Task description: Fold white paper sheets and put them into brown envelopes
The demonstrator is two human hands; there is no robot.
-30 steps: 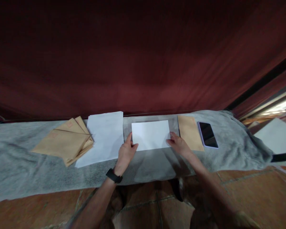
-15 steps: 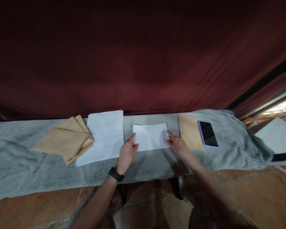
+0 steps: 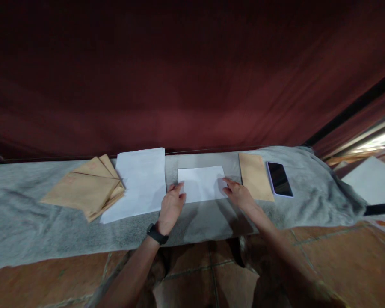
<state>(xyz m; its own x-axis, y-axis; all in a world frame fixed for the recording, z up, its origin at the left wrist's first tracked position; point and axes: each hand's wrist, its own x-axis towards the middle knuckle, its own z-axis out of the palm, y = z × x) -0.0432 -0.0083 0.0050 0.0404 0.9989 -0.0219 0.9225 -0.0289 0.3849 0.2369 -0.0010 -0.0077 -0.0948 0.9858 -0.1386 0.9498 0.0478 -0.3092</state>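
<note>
A white sheet of paper (image 3: 202, 184), about half the height of the sheets beside it, lies flat on a grey cloth (image 3: 199, 222). My left hand (image 3: 172, 205) is at its left edge, thumb and index finger apart, fingertips touching the paper. At the opposite edge is my right hand (image 3: 239, 193), its index finger and thumb also spread and resting on the sheet. Neither hand lifts the paper. Left of my left hand lies a stack of larger white sheets (image 3: 143, 179). A single brown envelope (image 3: 256, 177) lies just beyond my right hand.
Several brown envelopes (image 3: 83, 188) are fanned out at the left, overlapping the white stack. A phone (image 3: 279, 179) with a dark screen lies right of the single envelope. A dark red fabric (image 3: 186, 85) rises behind the cloth. Below is a tiled floor (image 3: 51, 278).
The view has shifted very slightly. My left index finger sits a little lower along the paper's edge. The paper and both hands otherwise stay in place.
</note>
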